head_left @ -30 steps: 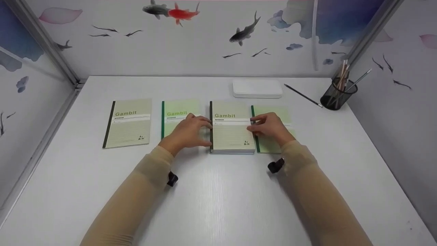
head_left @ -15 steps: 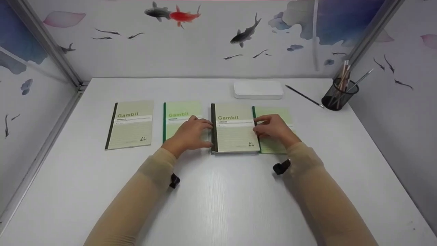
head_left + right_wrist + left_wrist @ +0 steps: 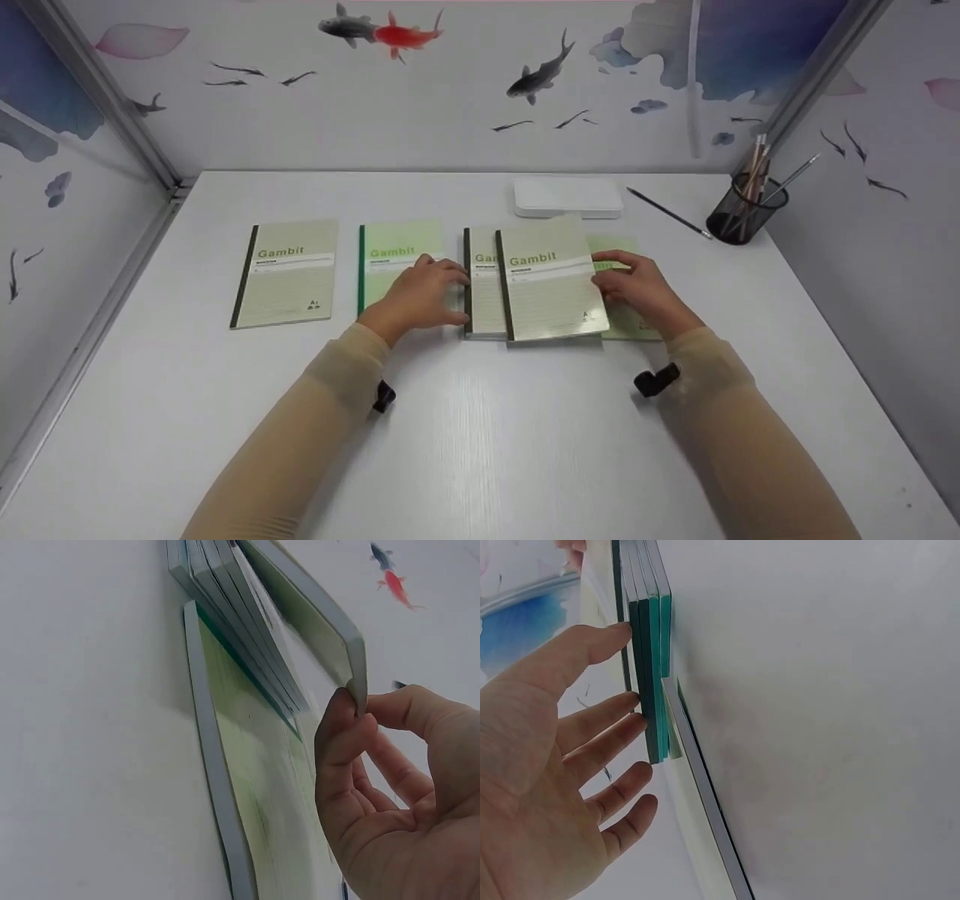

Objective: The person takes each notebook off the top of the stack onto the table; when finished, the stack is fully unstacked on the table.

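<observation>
My right hand (image 3: 643, 291) pinches the right edge of a beige Gambit notebook with a dark spine (image 3: 553, 296), lifted and tilted over the stack and shifted right. In the right wrist view, thumb and fingertips meet on the corner of this notebook (image 3: 330, 615). Below it lies the notebook stack (image 3: 486, 300), squared up, with dark and teal spines (image 3: 651, 682) in the left wrist view. My left hand (image 3: 420, 294) steadies the stack's left side, its spread, loosely bent fingertips against the spines. A green notebook (image 3: 624, 322) lies right of the stack, partly covered by the raised one.
Another green notebook (image 3: 390, 244) lies left of the stack, partly behind my left hand. Farther left is a single beige notebook (image 3: 289, 281). At the back are a white case (image 3: 568, 196), a dark pencil (image 3: 667, 212) and a mesh pencil cup (image 3: 742, 214).
My right hand has picked the top beige notebook off the stack and drawn it right, baring a similar beige cover beneath. My left hand keeps its place at the spines.
</observation>
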A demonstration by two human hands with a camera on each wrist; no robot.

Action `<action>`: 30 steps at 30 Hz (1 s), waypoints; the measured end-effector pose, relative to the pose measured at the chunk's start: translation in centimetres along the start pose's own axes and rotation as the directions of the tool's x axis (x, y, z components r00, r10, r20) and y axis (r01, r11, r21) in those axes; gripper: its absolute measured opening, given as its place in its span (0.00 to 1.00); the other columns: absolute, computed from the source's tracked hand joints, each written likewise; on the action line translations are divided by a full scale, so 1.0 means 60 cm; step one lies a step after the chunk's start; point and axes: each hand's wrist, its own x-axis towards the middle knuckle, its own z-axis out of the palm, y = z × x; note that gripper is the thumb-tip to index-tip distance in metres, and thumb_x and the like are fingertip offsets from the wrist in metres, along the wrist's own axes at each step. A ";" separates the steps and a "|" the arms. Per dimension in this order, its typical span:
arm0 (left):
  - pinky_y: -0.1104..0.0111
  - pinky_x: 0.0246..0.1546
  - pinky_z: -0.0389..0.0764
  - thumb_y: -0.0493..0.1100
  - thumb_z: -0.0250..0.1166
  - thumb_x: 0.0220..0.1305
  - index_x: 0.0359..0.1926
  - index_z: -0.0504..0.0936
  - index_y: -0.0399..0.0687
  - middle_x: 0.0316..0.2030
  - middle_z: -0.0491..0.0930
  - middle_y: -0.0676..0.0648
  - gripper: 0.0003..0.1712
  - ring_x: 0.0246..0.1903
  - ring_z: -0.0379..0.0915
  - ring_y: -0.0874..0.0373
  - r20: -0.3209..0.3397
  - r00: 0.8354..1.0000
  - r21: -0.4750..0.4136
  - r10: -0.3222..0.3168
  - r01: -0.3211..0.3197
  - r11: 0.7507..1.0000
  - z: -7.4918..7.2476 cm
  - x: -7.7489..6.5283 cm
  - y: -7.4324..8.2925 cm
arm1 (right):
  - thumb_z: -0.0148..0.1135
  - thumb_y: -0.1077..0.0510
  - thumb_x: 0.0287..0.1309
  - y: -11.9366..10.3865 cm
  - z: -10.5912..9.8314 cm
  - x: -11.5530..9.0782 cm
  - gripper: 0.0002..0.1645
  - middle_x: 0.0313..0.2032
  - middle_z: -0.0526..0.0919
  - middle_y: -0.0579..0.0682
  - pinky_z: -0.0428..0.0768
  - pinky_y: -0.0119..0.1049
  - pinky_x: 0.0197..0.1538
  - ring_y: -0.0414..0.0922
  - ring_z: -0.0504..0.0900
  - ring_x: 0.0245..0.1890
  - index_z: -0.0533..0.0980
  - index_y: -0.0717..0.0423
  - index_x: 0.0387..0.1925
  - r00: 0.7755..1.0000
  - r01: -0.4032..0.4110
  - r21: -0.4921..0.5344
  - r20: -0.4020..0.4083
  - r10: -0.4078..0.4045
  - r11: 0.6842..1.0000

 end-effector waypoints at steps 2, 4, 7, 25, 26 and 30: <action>0.56 0.67 0.71 0.59 0.77 0.57 0.65 0.81 0.54 0.69 0.74 0.53 0.36 0.64 0.63 0.50 0.000 1.000 -0.001 -0.003 0.003 1.000 0.001 -0.001 -0.001 | 0.65 0.54 0.68 0.004 -0.012 -0.006 0.33 0.47 0.87 0.46 0.83 0.29 0.43 0.36 0.83 0.39 0.70 0.51 0.72 1.000 -0.003 0.015 0.002 0.003 1.000; 0.56 0.67 0.71 0.59 0.76 0.57 0.65 0.81 0.54 0.69 0.74 0.53 0.36 0.64 0.63 0.50 0.002 1.000 -0.009 -0.008 0.008 1.000 0.003 -0.002 -0.002 | 0.65 0.54 0.68 0.007 -0.022 -0.012 0.33 0.46 0.88 0.44 0.84 0.29 0.44 0.36 0.83 0.39 0.69 0.51 0.72 1.000 -0.015 0.036 0.005 0.014 0.999; 0.56 0.67 0.72 0.59 0.76 0.58 0.66 0.80 0.53 0.69 0.74 0.53 0.36 0.64 0.64 0.49 -0.003 1.000 -0.004 0.004 -0.004 1.000 0.005 -0.002 -0.005 | 0.64 0.56 0.69 0.009 -0.036 -0.021 0.33 0.43 0.88 0.42 0.84 0.30 0.44 0.36 0.83 0.38 0.68 0.52 0.72 1.000 -0.017 0.071 0.011 0.016 0.997; 0.55 0.66 0.72 0.59 0.77 0.58 0.65 0.81 0.52 0.69 0.74 0.52 0.36 0.64 0.64 0.48 -0.015 1.000 -0.021 0.010 -0.010 1.000 0.003 -0.008 -0.006 | 0.60 0.58 0.73 0.033 -0.129 -0.047 0.30 0.39 0.87 0.38 0.85 0.30 0.44 0.36 0.87 0.37 0.64 0.49 0.72 0.997 -0.078 0.176 -0.001 0.080 0.981; 0.56 0.66 0.72 0.59 0.77 0.58 0.64 0.82 0.52 0.69 0.74 0.52 0.36 0.64 0.64 0.48 -0.016 1.000 -0.020 0.013 -0.013 1.000 0.003 -0.008 -0.006 | 0.59 0.58 0.73 0.035 -0.136 -0.049 0.29 0.39 0.88 0.38 0.85 0.30 0.44 0.36 0.87 0.37 0.64 0.49 0.72 0.997 -0.076 0.176 -0.002 0.078 0.981; 0.55 0.66 0.72 0.59 0.77 0.58 0.64 0.82 0.52 0.69 0.74 0.52 0.36 0.64 0.64 0.48 -0.018 1.000 -0.023 0.016 -0.017 1.000 0.003 -0.007 -0.007 | 0.59 0.59 0.73 0.042 -0.166 -0.059 0.26 0.38 0.88 0.38 0.85 0.29 0.44 0.35 0.88 0.38 0.66 0.46 0.69 0.997 -0.070 0.178 -0.014 0.074 0.982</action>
